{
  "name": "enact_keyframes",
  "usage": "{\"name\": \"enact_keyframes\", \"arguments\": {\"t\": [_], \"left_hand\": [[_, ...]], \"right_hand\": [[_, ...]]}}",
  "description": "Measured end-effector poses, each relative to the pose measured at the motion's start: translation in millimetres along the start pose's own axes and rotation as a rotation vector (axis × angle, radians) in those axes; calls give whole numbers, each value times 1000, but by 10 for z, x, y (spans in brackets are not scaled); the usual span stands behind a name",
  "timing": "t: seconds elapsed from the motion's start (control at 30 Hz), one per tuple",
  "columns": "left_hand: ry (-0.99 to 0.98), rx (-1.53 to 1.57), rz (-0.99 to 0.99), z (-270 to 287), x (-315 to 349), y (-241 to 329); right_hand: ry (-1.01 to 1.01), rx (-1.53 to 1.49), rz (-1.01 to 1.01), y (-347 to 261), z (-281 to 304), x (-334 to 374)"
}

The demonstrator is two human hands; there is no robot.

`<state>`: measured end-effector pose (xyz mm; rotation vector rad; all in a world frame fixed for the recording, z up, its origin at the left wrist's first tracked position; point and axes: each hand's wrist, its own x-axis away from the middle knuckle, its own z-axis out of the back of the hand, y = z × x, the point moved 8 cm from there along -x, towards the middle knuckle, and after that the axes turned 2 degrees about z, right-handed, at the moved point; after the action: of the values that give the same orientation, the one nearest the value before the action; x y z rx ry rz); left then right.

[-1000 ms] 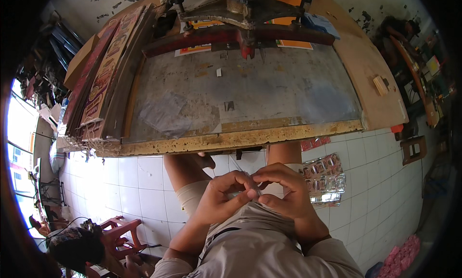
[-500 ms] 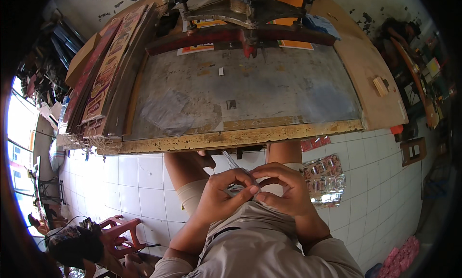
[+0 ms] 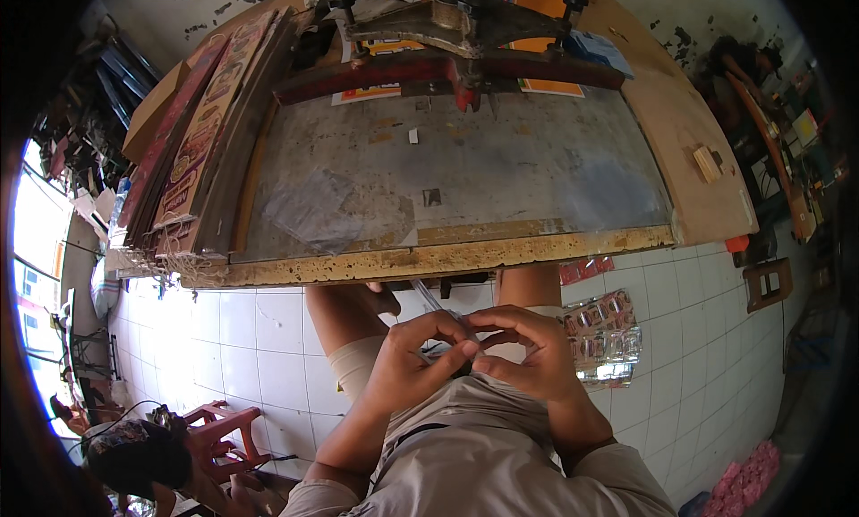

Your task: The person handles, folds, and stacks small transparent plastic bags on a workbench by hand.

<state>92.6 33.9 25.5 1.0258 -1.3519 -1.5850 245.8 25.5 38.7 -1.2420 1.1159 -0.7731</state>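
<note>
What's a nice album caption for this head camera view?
Left hand pinches a slim pale strip, right hand close by, beside a worn table.

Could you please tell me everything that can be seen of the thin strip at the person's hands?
The thin strip is narrow, straight and pale grey, perhaps clear plastic. It slants forward and to the left, its far end showing close to the front edge of the table. The left hand pinches its near part; the right hand is right beside it, though whether it touches is unclear. Its near end cannot be made out.
</note>
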Motion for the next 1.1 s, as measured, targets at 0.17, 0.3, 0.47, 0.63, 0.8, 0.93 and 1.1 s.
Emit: {"name": "enact_keyframes", "arguments": {"t": [0.17,0.3,0.47,0.63,0.8,0.93,1.1], "left_hand": [[5,-27,-14,-3,-4,17],[30,-50,-7,3,-6,10],[74,-65,-19,23,-13,39],[108,-88,10,33,-9,70],[96,-90,29,42,-7,89],[103,-80,33,48,-11,97],[117,-47,41,63,-10,47]], "right_hand": [[8,12,-34,71,10,17],[-2,-2,-57,67,16,3],[-9,-7,-53,94,10,24],[6,7,-37,97,8,39],[7,69,-28,32,10,32],[4,68,-26,46,12,40],[-19,84,-60,56,21,36]]}}
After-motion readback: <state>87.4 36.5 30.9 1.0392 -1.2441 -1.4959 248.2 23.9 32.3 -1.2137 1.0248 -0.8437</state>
